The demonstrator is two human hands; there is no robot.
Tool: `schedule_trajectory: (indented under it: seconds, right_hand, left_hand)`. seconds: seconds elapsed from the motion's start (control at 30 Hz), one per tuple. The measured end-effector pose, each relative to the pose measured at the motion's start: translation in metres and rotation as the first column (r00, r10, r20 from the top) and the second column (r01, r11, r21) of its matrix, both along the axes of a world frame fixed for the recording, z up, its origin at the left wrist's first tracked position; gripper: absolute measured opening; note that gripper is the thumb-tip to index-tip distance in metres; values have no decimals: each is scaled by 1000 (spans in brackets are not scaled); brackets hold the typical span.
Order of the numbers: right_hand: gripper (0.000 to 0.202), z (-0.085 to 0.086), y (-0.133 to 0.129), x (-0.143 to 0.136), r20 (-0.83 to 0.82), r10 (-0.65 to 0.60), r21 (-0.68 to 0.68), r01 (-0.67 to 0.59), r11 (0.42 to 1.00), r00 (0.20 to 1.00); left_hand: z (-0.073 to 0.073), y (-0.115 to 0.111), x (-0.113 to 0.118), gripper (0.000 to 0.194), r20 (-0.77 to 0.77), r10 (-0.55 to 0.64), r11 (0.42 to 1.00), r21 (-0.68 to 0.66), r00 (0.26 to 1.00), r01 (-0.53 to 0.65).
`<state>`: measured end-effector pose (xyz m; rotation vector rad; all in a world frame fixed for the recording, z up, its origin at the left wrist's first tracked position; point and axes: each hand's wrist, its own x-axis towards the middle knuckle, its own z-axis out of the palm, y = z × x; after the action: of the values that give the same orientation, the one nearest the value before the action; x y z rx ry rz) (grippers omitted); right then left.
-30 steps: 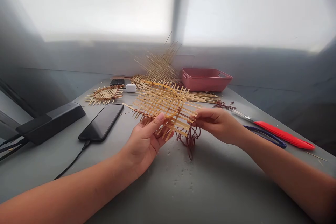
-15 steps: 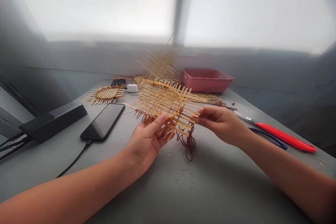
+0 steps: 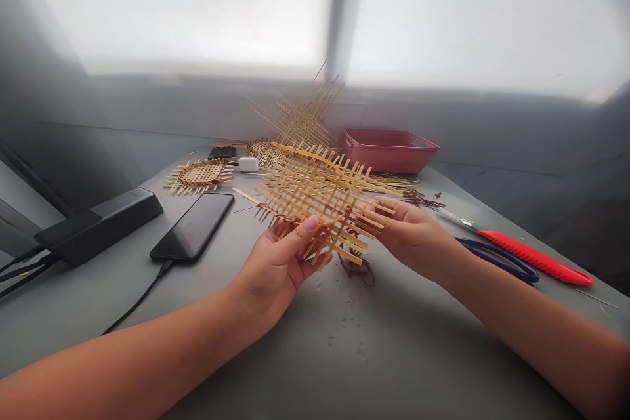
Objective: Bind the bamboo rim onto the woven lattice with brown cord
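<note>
My left hand [image 3: 275, 269] grips a flat woven bamboo mat [image 3: 315, 190] by its near edge, thumb on top and fingers underneath. The mat is tilted, and its loose strip ends stick out all round. A curved bamboo strip [image 3: 322, 157] lies as a hoop on its face, with brown cord wound along part of the near rim. At the right edge my right hand [image 3: 411, 233] has its fingers pinched together behind the strip ends, which hide what they hold. Loops of brown cord [image 3: 358, 269] hang below the mat near those fingers.
A finished-looking woven piece [image 3: 204, 175], a phone [image 3: 193, 228] on a cable and a black box [image 3: 101, 223] lie left. Behind stand a pink basket [image 3: 391, 151] and loose woven strips [image 3: 305, 118]. A red-handled knife [image 3: 534, 256] and blue-handled scissors [image 3: 497, 259] are right.
The mat has shifted slightly right and lower. My right hand has come in closer against its edge, and the hanging cord loops have sunk and spread.
</note>
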<state>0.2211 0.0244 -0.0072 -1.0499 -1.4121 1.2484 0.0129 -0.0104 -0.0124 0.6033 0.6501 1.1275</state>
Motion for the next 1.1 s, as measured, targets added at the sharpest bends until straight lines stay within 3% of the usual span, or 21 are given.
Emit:
schedule_trajectory:
  seconds: [0.1, 0.2, 0.43, 0.67, 0.97, 1.1]
  right_hand:
    - [45, 4, -3, -3, -199, -12, -138, -16, 990, 980]
    - [45, 8, -6, -2, -203, -12, -195, -29, 980, 979]
    - [41, 5, -4, -1, -146, -29, -141, 8, 990, 989]
    - [40, 5, 1, 2, -258, -41, -117, 11, 993, 965]
    - [51, 6, -7, 1, -102, 20, -163, -36, 986, 995]
    - [56, 7, -11, -2, -25, 116, -230, -118, 966, 993]
  left_hand:
    - [0, -1, 1, 22, -4, -4, 1000, -9, 1000, 4]
    - [0, -1, 1, 21, -6, -3, 1000, -17, 1000, 3]
    - [-1, -1, 0, 23, -19, -12, 1000, -12, 1000, 12]
    - [1, -3, 1, 19, -1, -38, 999, 3, 999, 38]
    - [-1, -4, 1, 23, -23, -101, 993, 66, 995, 102]
    - [-1, -5, 1, 23, -32, -102, 992, 66, 994, 104]
